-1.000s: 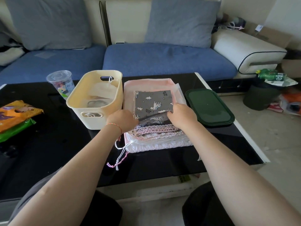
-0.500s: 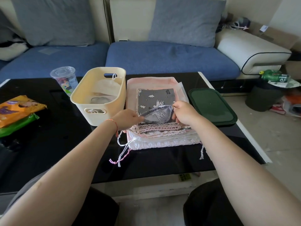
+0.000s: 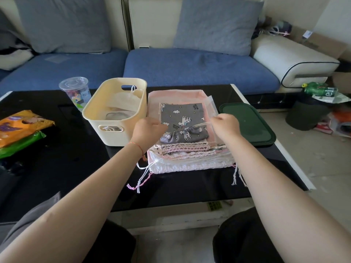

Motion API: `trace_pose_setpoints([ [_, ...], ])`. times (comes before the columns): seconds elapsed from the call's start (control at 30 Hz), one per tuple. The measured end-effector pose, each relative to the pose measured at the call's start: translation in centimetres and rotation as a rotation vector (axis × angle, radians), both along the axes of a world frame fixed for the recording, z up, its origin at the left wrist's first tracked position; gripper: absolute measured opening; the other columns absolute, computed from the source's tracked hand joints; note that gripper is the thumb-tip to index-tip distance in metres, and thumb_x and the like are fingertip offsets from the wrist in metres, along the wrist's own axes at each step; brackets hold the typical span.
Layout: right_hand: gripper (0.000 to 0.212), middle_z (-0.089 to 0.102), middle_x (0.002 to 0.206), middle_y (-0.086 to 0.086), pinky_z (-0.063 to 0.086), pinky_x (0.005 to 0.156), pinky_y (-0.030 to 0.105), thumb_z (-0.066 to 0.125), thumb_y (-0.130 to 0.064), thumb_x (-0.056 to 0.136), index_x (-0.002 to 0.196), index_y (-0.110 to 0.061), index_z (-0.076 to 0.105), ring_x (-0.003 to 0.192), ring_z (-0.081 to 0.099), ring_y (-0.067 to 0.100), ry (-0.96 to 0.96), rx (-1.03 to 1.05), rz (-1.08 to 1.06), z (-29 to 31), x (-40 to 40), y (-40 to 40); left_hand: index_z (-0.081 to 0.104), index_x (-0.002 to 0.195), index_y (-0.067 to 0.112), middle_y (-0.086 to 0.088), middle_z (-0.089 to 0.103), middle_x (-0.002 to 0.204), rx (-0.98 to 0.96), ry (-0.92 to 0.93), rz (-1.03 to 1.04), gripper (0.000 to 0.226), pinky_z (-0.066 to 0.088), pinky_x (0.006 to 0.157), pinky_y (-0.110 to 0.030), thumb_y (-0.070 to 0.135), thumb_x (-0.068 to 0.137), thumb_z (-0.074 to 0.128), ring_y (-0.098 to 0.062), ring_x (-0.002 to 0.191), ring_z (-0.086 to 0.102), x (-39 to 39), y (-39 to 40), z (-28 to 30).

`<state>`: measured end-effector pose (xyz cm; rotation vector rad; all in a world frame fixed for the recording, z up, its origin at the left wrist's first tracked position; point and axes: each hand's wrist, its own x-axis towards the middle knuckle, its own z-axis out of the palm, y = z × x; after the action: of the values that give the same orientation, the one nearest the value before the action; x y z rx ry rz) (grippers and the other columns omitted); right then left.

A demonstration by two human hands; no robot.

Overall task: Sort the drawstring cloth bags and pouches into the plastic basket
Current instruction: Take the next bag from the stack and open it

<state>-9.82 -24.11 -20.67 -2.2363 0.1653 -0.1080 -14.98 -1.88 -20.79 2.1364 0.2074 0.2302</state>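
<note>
A grey unicorn-print pouch point(image 3: 182, 118) was seen lying on top of a stack of drawstring bags point(image 3: 190, 154) on the black worktop point(image 3: 57, 168), just right of the cream plastic basket point(image 3: 115, 112). The pouch's cord was pinched by the right hand point(image 3: 225, 126), its grip curled closed on the string at the pouch's right edge. The left hand point(image 3: 147, 130) was held at the pouch's left edge with fingers curled; whether its grip was clamped on the cloth could not be told. Pale cloth bags were already lying inside the basket. A green lid point(image 3: 247, 124) was lying right of the stack, and a plastic cup point(image 3: 76, 92) was standing left of the basket.
</note>
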Motion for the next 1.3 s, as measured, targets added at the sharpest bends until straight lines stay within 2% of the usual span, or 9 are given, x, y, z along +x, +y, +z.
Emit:
trace_pose_setpoints([
  [0.1, 0.02, 0.047, 0.066, 0.015, 0.037, 0.063, 0.033, 0.058, -0.009, 0.077, 0.065, 0.004, 0.051, 0.063, 0.044, 0.023, 0.033, 0.356, -0.032, 0.9, -0.3, 1.0, 0.068, 0.059, 0.014, 0.009, 0.063, 0.056, -0.483, -0.034, -0.092, 0.025, 0.05, 0.074, -0.022, 0.007, 0.083, 0.062, -0.001, 0.054, 0.057, -0.6, -1.5, 1.6],
  [0.2, 0.015, 0.069, 0.069, 0.006, 0.052, 0.088, 0.036, 0.058, -0.002, 0.088, 0.074, -0.005, 0.06, 0.079, 0.069, 0.024, 0.117, 0.725, 0.127, 1.6, -0.5, 1.9, 0.054, 0.047, 0.014, -0.01, 0.061, 0.055, -0.721, -0.046, -0.244, 0.04, 0.05, 0.083, -0.041, 0.007, 0.086, 0.061, -0.032, 0.07, 0.069, -0.2, -2.3, 1.7],
  [0.3, 0.028, 0.04, 0.048, -0.001, 0.046, 0.059, 0.033, 0.057, -0.012, 0.097, 0.072, -0.013, 0.043, 0.046, 0.049, 0.018, 0.175, 0.907, 0.273, 1.7, -0.7, 2.8, 0.047, 0.06, 0.01, -0.007, 0.047, 0.052, -0.684, 0.019, -0.248, 0.038, 0.046, 0.061, -0.034, 0.016, 0.097, 0.055, -0.021, 0.046, 0.049, 0.3, -2.8, 0.8],
  [0.53, 0.038, 0.034, 0.062, -0.001, 0.026, 0.055, 0.031, 0.047, -0.033, 0.101, 0.069, -0.015, 0.034, 0.055, 0.034, 0.015, -0.054, -0.222, 0.393, 0.1, -0.5, 2.8, 0.037, 0.062, 0.014, 0.0, 0.042, 0.056, 0.155, -0.059, -0.203, 0.041, 0.034, 0.056, -0.033, 0.03, 0.098, 0.048, -0.019, 0.055, 0.039, 1.2, -2.1, -1.7],
  [0.73, 0.028, 0.039, 0.06, 0.002, 0.024, 0.049, 0.032, 0.043, -0.021, 0.103, 0.077, -0.011, 0.037, 0.05, 0.033, 0.018, -0.241, -0.56, 0.399, -0.2, -0.5, 1.8, 0.041, 0.079, 0.012, -0.008, 0.053, 0.071, 0.683, -0.141, -0.234, 0.029, 0.037, 0.055, -0.034, 0.029, 0.102, 0.038, -0.034, 0.066, 0.053, 1.7, -1.3, -3.2],
  [0.93, 0.015, 0.038, 0.06, 0.001, 0.02, 0.045, 0.03, 0.041, -0.008, 0.1, 0.088, -0.011, 0.032, 0.048, 0.032, 0.017, -0.195, -0.737, 0.441, -0.7, -0.9, 1.9, 0.041, 0.084, 0.016, -0.008, 0.059, 0.083, 0.804, -0.071, -0.239, 0.025, 0.035, 0.058, -0.033, 0.03, 0.103, 0.035, -0.036, 0.076, 0.059, 1.6, -1.2, -3.9],
  [1.03, 0.018, 0.039, 0.063, 0.002, 0.022, 0.048, 0.031, 0.042, -0.014, 0.102, 0.086, -0.01, 0.034, 0.052, 0.034, 0.02, -0.146, -0.673, 0.421, -0.7, -0.8, 1.5, 0.044, 0.077, 0.006, -0.007, 0.05, 0.068, 0.542, -0.032, -0.255, 0.033, 0.034, 0.056, -0.033, 0.029, 0.101, 0.041, -0.033, 0.067, 0.053, 1.6, -0.8, -3.6],
  [1.2, 0.02, 0.057, 0.1, -0.004, 0.039, 0.062, 0.027, 0.062, -0.024, 0.091, 0.107, -0.018, 0.052, 0.077, 0.054, 0.01, 0.086, -0.092, 0.429, 1.0, -1.0, 2.2, 0.048, 0.063, 0.012, 0.003, 0.044, 0.055, -0.073, -0.004, -0.203, 0.042, 0.033, 0.057, -0.029, 0.036, 0.097, 0.048, -0.014, 0.052, 0.038, 1.5, -0.9, -0.5],
  [1.3, 0.035, 0.061, 0.086, -0.005, 0.037, 0.046, 0.013, 0.068, -0.02, 0.087, 0.119, -0.029, 0.056, 0.051, 0.053, -0.004, 0.158, 0.108, 0.559, 2.0, -1.8, 3.8, 0.047, 0.062, 0.01, 0.004, 0.039, 0.05, -0.338, 0.021, -0.241, 0.046, 0.029, 0.049, -0.024, 0.037, 0.099, 0.046, -0.012, 0.047, 0.034, 1.1, -2.8, 0.5],
])
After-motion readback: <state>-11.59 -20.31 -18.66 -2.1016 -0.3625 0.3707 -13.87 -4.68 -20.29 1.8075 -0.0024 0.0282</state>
